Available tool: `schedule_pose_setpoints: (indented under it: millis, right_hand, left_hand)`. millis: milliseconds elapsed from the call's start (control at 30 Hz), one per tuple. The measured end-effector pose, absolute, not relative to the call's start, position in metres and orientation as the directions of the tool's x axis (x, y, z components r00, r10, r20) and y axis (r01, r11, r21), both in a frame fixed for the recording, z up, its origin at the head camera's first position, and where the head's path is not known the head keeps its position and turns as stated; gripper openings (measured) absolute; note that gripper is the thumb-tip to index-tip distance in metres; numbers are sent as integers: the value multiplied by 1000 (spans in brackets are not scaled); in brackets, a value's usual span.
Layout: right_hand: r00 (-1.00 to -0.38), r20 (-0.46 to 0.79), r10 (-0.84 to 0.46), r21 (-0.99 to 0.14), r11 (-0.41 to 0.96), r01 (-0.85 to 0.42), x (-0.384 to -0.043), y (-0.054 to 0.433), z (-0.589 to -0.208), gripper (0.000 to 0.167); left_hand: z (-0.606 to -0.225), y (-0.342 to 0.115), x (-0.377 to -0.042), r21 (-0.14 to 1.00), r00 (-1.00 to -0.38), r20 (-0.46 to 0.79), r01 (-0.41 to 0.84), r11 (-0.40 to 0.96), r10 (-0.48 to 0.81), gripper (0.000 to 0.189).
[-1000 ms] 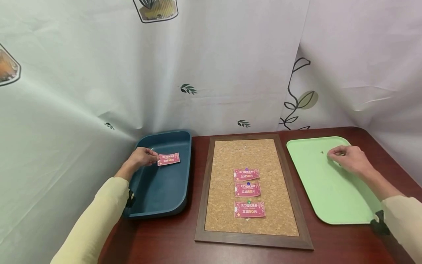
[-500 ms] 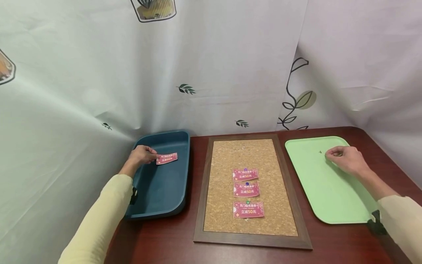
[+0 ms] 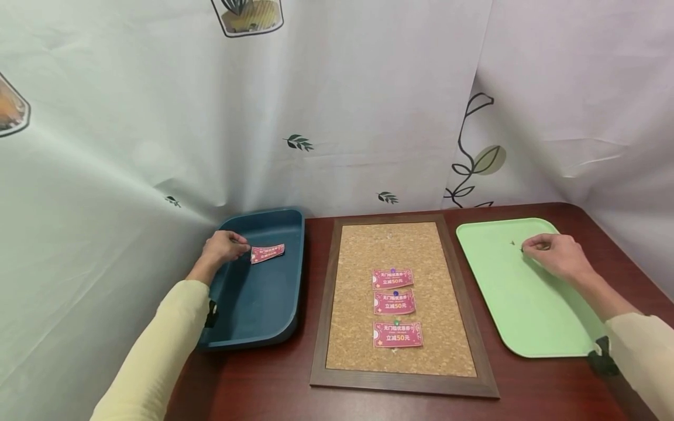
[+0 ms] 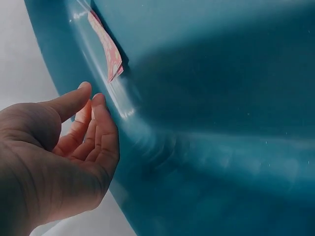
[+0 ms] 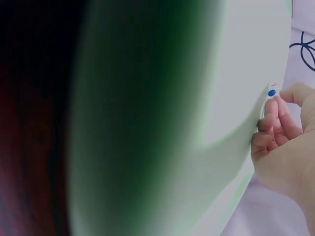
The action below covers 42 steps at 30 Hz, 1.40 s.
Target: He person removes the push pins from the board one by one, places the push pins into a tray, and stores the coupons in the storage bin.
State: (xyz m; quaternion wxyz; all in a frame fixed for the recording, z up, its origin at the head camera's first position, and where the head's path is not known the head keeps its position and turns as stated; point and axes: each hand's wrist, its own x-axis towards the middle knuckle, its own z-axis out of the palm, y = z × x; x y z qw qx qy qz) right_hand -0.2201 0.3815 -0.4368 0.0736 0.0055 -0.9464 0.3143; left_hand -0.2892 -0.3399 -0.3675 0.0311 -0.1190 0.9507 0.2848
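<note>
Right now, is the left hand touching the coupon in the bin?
Apart: the left wrist view shows a strip of bin between left hand and coupon.

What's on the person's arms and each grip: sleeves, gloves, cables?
Left sleeve and right sleeve: long, pale yellow to cream, plain. Small black piece near each cuff, too small to make out. Left grip and right grip: bare, no gloves. No cables visible.

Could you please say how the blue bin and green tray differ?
The blue bin is dark and deep; the green tray is pale and shallow. The blue bin holds a pink coupon; at the green tray, a blue pin is by the right hand. Both have rounded corners.
</note>
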Motion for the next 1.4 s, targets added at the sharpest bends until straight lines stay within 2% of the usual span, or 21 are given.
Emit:
schedule_pose_setpoints:
  millis: [300, 533, 800, 933, 1100, 1400]
  right_hand:
    - [-991, 121, 48, -646, 763, -42, -216, 384, -433, 40]
    - [-993, 98, 64, -695, 718, -23, -212, 388, -430, 46]
    - [-977, 182, 108, -712, 700, -55, -212, 388, -424, 53]
    - [-967, 217, 136, -742, 667, -72, -212, 383, -416, 57]
    - [-961, 232, 148, -768, 634, -87, -214, 371, -407, 60]
    - [-965, 255, 65, -784, 597, -167, -221, 331, -399, 65]
  left_hand:
    - [-359, -352, -285, 618, -978, -99, -207, 759, -186, 35]
    - [-339, -347, -280, 783, -980, -109, -188, 592, -167, 56]
    - [-323, -328, -278, 865, -986, -42, -117, 489, -161, 68]
    - [-310, -313, -276, 892, -989, -18, -82, 445, -146, 70]
    - [-298, -291, -273, 912, -993, 5, -42, 409, -114, 64]
    - [-293, -250, -271, 923, -999, 2, 22, 384, 52, 58]
